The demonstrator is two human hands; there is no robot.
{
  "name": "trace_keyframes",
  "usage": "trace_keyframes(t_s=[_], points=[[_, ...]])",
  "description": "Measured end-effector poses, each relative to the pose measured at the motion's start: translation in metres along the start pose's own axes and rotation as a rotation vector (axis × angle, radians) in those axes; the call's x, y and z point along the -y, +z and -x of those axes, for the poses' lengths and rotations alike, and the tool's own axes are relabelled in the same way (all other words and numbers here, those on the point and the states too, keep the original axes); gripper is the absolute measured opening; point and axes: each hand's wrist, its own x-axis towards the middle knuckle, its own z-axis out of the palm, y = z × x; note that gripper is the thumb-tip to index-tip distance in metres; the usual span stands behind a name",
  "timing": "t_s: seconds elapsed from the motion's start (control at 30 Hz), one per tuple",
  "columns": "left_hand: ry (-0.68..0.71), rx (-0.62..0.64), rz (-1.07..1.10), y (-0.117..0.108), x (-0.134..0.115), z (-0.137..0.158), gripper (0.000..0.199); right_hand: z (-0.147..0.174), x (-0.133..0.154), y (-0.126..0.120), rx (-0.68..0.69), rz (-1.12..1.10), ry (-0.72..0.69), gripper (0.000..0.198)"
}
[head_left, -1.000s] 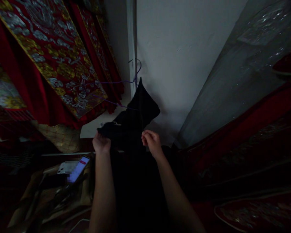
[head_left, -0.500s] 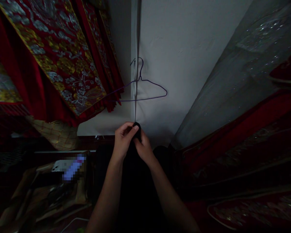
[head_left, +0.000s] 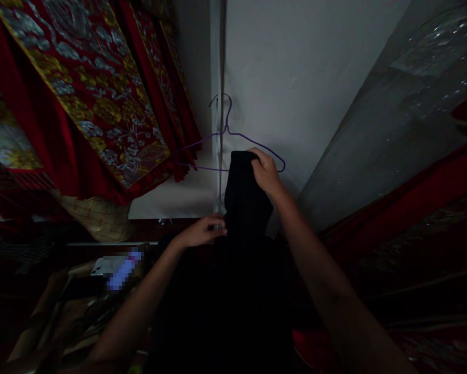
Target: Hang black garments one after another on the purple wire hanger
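Observation:
A black garment (head_left: pixel 245 202) hangs raised in front of me, its upper edge at the lower bar of the purple wire hanger (head_left: pixel 252 140). My right hand (head_left: pixel 265 169) is closed on the garment's top right corner, overlapping the hanger's right side. Lower down, my left hand (head_left: pixel 204 231) is at the cloth's left edge, thumb and fingers a little apart, fingertips at the fabric. The hanger's hook (head_left: pixel 230 104) is caught at a pale vertical strip on the wall. Dark cloth and dim light hide the garment's lower part and its exact kind.
Red embroidered garments (head_left: pixel 112 104) hang at the left, overlapping the hanger's left end. Sheer sparkly fabric (head_left: pixel 373 114) and red cloth (head_left: pixel 404 202) are on the right. At lower left, a box (head_left: pixel 42 311) holds a phone (head_left: pixel 104 266) and other items.
My right hand has risen to the right, bringing the black cloth up in front of the hanger. My left hand has parted from it, moving slightly lower.

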Motion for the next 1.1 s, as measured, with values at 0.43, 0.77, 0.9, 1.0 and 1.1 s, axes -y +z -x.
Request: trace_keyframes(t_s=[0.43,0.77,0.9,1.0,1.1], points=[[-0.123,-0.127,0.249,0.0,0.023,-0.032,0.032,-0.002,-0.01,-0.002,0.105,-0.321,0.318,0.016],[-0.027,-0.494,0.266,-0.065,-0.033,-0.027,0.038,-0.008,-0.094,0.068,0.122,-0.075,0.314,0.038],[-0.073,-0.088,-0.079,-0.08,-0.051,-0.031,0.037,0.001,-0.099,0.067,0.174,-0.022,0.385,0.039],[-0.152,0.128,-0.287,-0.086,-0.038,-0.021,0.034,0.008,-0.097,0.034,0.154,0.012,0.392,0.04],[-0.303,0.216,-0.336,-0.097,-0.013,-0.001,0.038,0.01,-0.09,-0.007,0.193,0.056,0.362,0.041]])
